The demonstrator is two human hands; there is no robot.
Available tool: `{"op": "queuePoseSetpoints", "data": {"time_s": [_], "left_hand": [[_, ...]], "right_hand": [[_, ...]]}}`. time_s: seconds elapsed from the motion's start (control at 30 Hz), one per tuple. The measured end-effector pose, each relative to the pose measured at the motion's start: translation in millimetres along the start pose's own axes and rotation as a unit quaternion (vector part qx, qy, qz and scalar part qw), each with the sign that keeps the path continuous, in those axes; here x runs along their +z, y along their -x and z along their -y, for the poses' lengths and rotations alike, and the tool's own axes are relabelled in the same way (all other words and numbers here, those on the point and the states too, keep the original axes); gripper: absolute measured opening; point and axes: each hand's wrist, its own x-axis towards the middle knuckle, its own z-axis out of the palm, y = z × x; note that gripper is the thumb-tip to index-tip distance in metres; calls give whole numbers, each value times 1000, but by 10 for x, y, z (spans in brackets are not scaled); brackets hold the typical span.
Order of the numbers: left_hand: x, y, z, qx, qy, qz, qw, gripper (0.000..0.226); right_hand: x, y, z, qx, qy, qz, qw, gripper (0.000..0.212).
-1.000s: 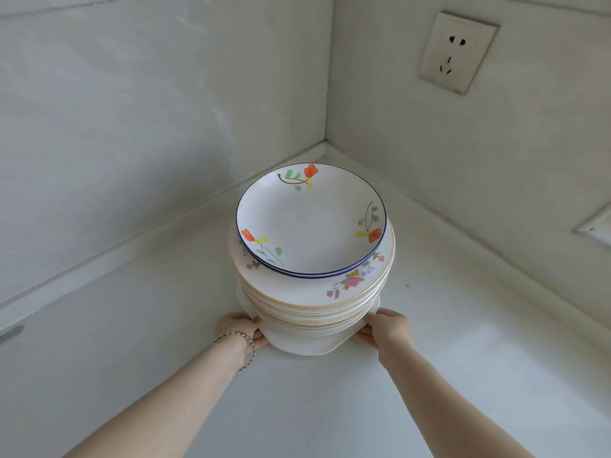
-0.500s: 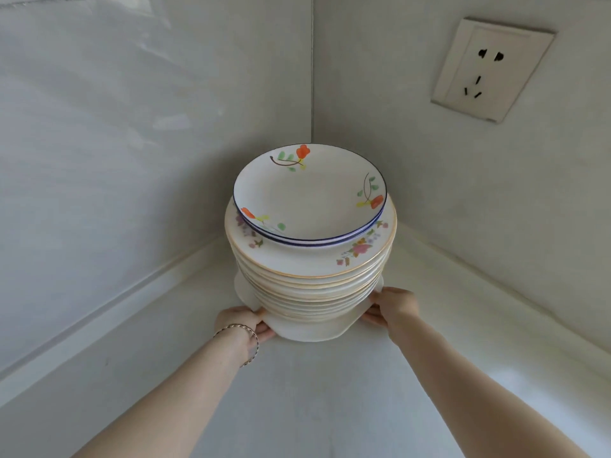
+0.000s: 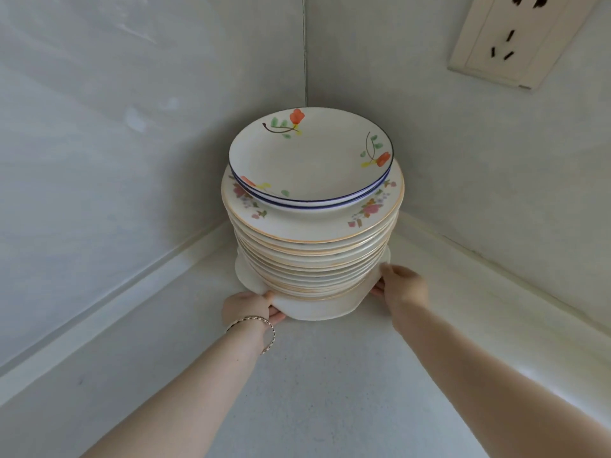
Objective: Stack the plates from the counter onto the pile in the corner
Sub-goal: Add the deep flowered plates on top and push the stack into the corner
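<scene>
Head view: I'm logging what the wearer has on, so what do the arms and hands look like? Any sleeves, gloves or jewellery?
The left arm and right arm show no sleeves up to the frame edge. Neither the left hand nor the right hand is gloved, and no rings show. A thin beaded bracelet sits loosely on the left wrist.

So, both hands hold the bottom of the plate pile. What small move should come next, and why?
Probably ease the pile down flat on the counter before letting go. The left hand and right hand grip the bottom plate at its rim, and the tall pile carries smaller blue-rimmed plates on top, which a jerk could shift.
</scene>
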Motion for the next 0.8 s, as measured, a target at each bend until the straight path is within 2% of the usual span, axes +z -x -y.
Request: {"op": "queuePoseSetpoints", "data": {"time_s": [0.1,0.17,0.23,0.47,0.57,0.63,0.67,0.7,0.73,0.8], "left_hand": [[0,37,-18,-9,6,4,1000,26],[1,60,-20,-2,-1,-1,1000,26],[8,70,-18,6,-14,-7,1000,26],[-24,94,-99,14,-3,-3,1000,27],[-68,119,-91,6,-1,8,1000,23],[-72,143,-141,25,-57,-16,998,15],[-85,160,-197,51,-94,-59,992,22],[-108,228,-272,103,-156,-115,976,32],[-121,355,-377,172,-173,-150,958,39],[-150,630,-662,350,-117,-181,912,44]], "right_hand": [[23,243,-168,25,9,42,999,13],[57,368,-204,90,-39,91,991,19],[95,417,-214,120,-64,93,986,25],[141,461,-198,100,-33,68,992,25],[100,539,-162,92,37,73,992,21],[27,611,-142,80,95,59,991,19],[-28,648,-106,50,134,42,989,18],[-94,701,-28,0,174,15,985,21],[-156,755,82,-65,204,-17,977,22],[-217,926,467,-207,195,-72,956,24]]}}
